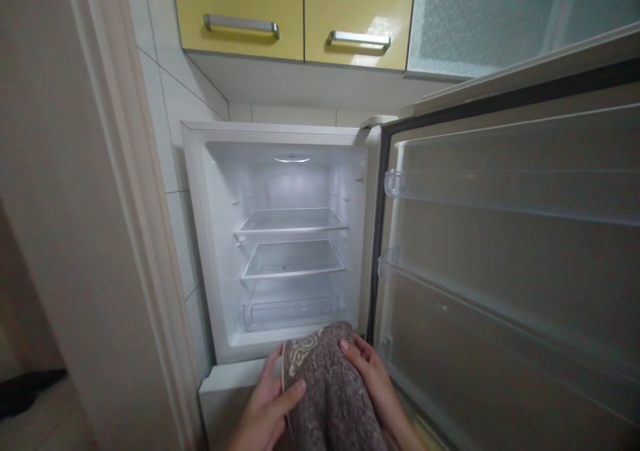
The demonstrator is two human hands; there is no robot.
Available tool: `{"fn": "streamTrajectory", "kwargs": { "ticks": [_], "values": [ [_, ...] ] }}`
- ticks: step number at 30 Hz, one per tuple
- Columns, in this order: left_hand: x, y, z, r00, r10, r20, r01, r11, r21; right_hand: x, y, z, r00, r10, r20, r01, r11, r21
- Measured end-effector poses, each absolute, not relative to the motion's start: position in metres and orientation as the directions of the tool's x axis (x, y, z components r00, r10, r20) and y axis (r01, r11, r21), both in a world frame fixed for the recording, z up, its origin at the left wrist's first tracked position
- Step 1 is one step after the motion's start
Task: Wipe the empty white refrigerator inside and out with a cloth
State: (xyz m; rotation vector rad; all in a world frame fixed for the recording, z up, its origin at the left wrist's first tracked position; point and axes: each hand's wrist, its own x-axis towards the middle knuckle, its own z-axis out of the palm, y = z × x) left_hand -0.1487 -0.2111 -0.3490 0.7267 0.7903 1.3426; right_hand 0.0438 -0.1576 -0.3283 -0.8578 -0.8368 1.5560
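Note:
Between my two hands hangs a brownish-grey cloth [330, 377], probably a towel, with a pale scroll pattern along its left border. My left hand [273, 404] grips its left edge, thumb on the front and fingers behind. On the upper right side, my right hand [365, 364] pinches the cloth the same way. Just beyond the cloth stands a white fridge [200, 237] with its door wide to the right. Inside it are two glass shelves [293, 220] and a clear drawer [290, 314] at the bottom. The cloth's lower end runs out of view.
The fridge door [500, 251] with clear door bins [500, 194] fills the right side. Yellow cupboards [240, 4] with metal handles hang above. A door frame [115, 204] rises close on the left. Something dark [30, 391] lies on the floor at far left.

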Motion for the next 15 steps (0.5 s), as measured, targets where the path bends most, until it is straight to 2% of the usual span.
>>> {"fn": "streamTrajectory", "kwargs": {
  "ticks": [3, 8, 11, 15],
  "values": [
    [-0.153, -0.208, -0.348, -0.077, 0.997, -0.013, -0.424, -0.02, 0.905, 0.043, -0.167, -0.349, -0.076, 0.993, -0.089, -0.447, -0.114, -0.887],
    [-0.177, -0.2, -0.367, -0.026, 0.993, 0.115, -0.008, -0.116, 0.993, 0.049, -0.179, -0.371, -0.231, 0.968, 0.098, -0.313, 0.022, -0.95],
    [-0.186, -0.199, -0.388, 0.024, 0.985, 0.169, 0.309, -0.168, 0.936, 0.055, -0.174, -0.382, -0.298, 0.948, 0.111, -0.156, 0.067, -0.986],
    [-0.179, -0.203, -0.407, 0.032, 0.979, 0.2, 0.64, -0.174, 0.748, 0.059, -0.168, -0.391, -0.338, 0.931, 0.14, 0.078, 0.176, -0.981]
  ]
}}
